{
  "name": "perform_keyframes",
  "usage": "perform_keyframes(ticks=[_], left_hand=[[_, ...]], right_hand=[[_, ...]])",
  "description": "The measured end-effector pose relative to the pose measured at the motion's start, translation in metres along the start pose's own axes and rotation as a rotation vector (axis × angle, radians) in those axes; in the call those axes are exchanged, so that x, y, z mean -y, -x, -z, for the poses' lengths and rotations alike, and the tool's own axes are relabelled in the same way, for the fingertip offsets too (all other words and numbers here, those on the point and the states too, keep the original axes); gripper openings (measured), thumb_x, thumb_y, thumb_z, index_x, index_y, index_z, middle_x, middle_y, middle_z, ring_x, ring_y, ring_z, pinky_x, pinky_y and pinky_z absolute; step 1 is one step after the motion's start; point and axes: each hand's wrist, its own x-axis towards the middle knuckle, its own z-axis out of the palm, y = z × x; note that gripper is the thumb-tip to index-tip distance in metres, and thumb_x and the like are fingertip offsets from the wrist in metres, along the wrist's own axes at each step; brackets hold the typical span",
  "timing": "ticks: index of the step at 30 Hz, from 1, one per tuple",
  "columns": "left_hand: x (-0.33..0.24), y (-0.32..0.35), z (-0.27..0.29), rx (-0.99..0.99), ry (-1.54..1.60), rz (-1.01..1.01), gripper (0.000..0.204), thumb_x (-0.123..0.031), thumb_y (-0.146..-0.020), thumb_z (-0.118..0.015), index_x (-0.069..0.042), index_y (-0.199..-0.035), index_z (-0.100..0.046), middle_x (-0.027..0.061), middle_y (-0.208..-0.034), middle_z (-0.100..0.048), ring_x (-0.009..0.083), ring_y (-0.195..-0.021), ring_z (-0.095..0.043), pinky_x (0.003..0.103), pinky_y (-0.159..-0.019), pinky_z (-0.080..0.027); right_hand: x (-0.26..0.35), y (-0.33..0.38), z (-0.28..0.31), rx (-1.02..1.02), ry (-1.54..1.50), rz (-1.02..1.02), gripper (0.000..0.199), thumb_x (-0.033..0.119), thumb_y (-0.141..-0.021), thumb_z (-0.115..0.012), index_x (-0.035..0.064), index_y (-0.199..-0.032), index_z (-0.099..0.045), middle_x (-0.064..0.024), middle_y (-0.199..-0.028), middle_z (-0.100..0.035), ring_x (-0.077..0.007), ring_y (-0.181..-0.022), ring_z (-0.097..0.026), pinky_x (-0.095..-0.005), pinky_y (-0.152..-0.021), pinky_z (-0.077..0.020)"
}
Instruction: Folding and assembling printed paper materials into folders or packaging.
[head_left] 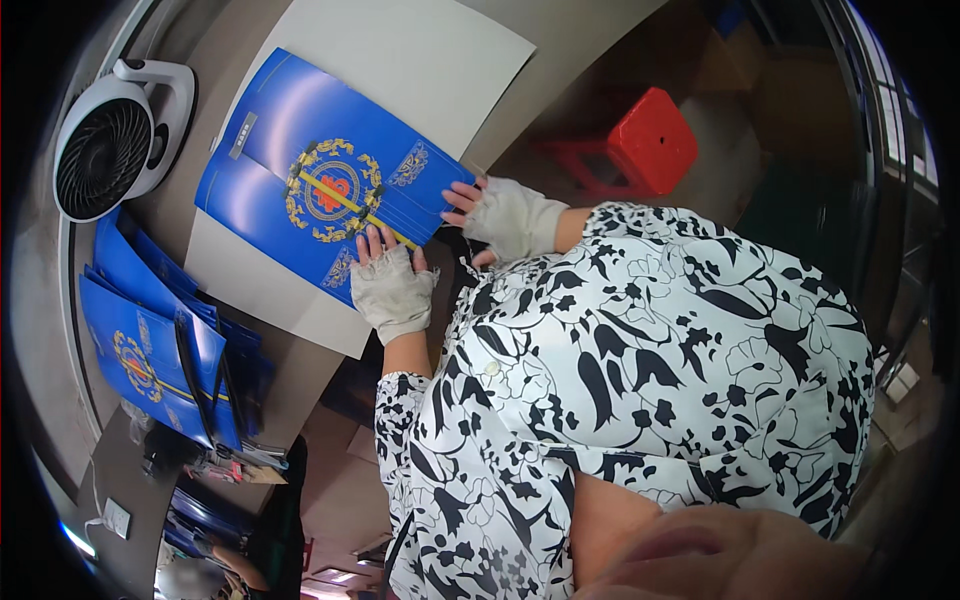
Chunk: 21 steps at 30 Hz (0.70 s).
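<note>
- Blue, glossy card with a gold and red emblem: the flat folder sheet [320, 180] lies face up on a pale backing board [420, 60], which rests on the grey-brown tabletop [560, 60]; the sheet's near corner reaches the board's edge closest to the person.
- The left hand [392, 285], in a pale fingerless glove, lies flat with its fingers spread, pressing down on the sheet's near corner; it is open, not gripping anything.
- The right hand [505, 215], gloved the same way, rests at the sheet's right-hand edge, fingertips on or just over that edge; fingers look loosely extended; whether they pinch the edge I cannot tell.
- Judged from its look, the sheet is light, thin and fairly stiff, with score lines where it would bend first; the coated face is likely slippery under cloth, so bare fingertips give the better purchase.
- Best hold, I judge, is at the edges and corners, thumb beneath and fingers above; pressing mid-panel risks a crease or a scuff on the print.
- A stack of like blue sheets [150, 340] sits at the tabletop's left edge, well apart from the hands; a small white fan [115, 140] stands near the far left corner; a red stool [650, 140] is beyond the tabletop on the right.
</note>
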Motion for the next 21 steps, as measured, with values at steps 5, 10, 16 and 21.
perform_keyframes(ticks=[5,10,16,21], left_hand=[[0.001,-0.008,0.026,0.049,-0.025,0.010,0.073,-0.038,-0.083,-0.077,-0.004,-0.144,-0.057,0.0193,-0.152,-0.053,0.0370,-0.143,-0.048,0.055,-0.113,-0.039],[0.008,-0.006,0.029,0.075,-0.005,-0.013,0.074,-0.037,-0.079,-0.078,-0.006,-0.144,-0.058,0.0187,-0.151,-0.055,0.0364,-0.143,-0.049,0.051,-0.115,-0.038],[0.017,0.001,0.039,0.064,0.097,-0.065,0.059,-0.031,-0.080,-0.076,-0.008,-0.134,-0.066,0.0189,-0.141,-0.063,0.0364,-0.135,-0.057,0.049,-0.108,-0.044],[0.012,-0.013,0.089,0.154,0.291,-0.250,0.029,-0.018,-0.074,-0.074,-0.011,-0.101,-0.073,0.0093,-0.109,-0.075,0.0284,-0.099,-0.070,0.044,-0.086,-0.053]], right_hand=[[0.005,0.048,0.016,0.018,-0.069,-0.205,0.080,0.060,-0.094,-0.057,0.0069,-0.153,-0.045,-0.0231,-0.162,-0.037,-0.0348,-0.152,-0.035,-0.0509,-0.125,-0.0235],[-0.008,0.037,0.013,-0.416,-0.198,-0.371,0.035,0.036,-0.094,-0.068,0.0023,-0.105,-0.071,-0.0159,-0.104,-0.072,-0.0360,-0.101,-0.067,-0.0396,-0.084,-0.0549],[-0.014,-0.013,0.010,-0.327,-1.192,-0.998,0.036,0.039,-0.100,-0.064,0.0037,-0.102,-0.068,-0.0113,-0.097,-0.069,-0.0179,-0.078,-0.066,-0.0346,-0.069,-0.0524],[0.013,-0.011,0.047,-0.236,-1.572,-1.158,0.038,0.045,-0.094,-0.072,0.0104,-0.108,-0.066,-0.0076,-0.089,-0.071,-0.0174,-0.066,-0.067,-0.0316,-0.060,-0.0528]])
